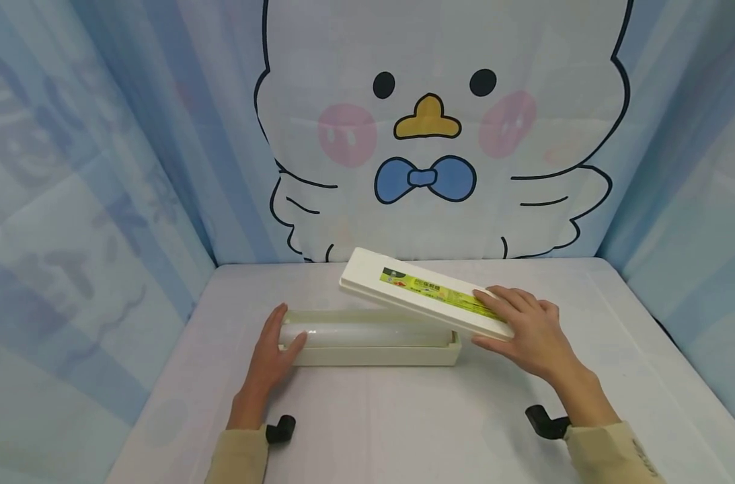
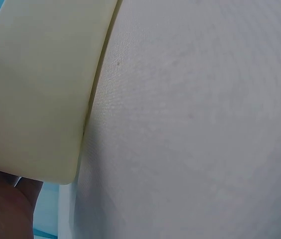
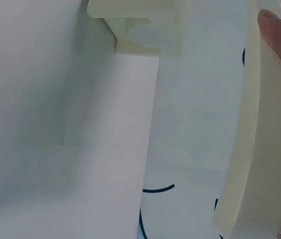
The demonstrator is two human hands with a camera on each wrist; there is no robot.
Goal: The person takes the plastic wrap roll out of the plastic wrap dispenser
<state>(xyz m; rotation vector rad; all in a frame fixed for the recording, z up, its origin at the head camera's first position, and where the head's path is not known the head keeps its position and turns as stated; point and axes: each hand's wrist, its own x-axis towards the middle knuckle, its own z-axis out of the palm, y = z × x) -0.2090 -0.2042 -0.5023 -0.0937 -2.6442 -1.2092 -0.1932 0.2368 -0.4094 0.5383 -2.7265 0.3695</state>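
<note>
A long cream plastic cling film box (image 1: pixel 373 357) lies crosswise on the table with its top off. Inside rests a shiny whitish roll of cling film (image 1: pixel 367 334). My left hand (image 1: pixel 269 359) grips the box's left end, thumb at the front and fingers behind. My right hand (image 1: pixel 530 336) holds the white box lid (image 1: pixel 367 269) by its right end, thumb below and fingers over the top. The lid, with a yellow-green label, tilts above the box, its left end higher. In the right wrist view, the lid (image 3: pixel 264 129) appears apart from the box's end (image 3: pixel 140 10).
A pale cloth covers the table (image 1: pixel 391 423). Behind it hangs a curtain (image 1: pixel 428 228) with a cartoon bird print, and blue-striped curtains (image 1: pixel 70 235) close in the sides. Black wrist mounts (image 1: pixel 280 429) sit at both sleeves.
</note>
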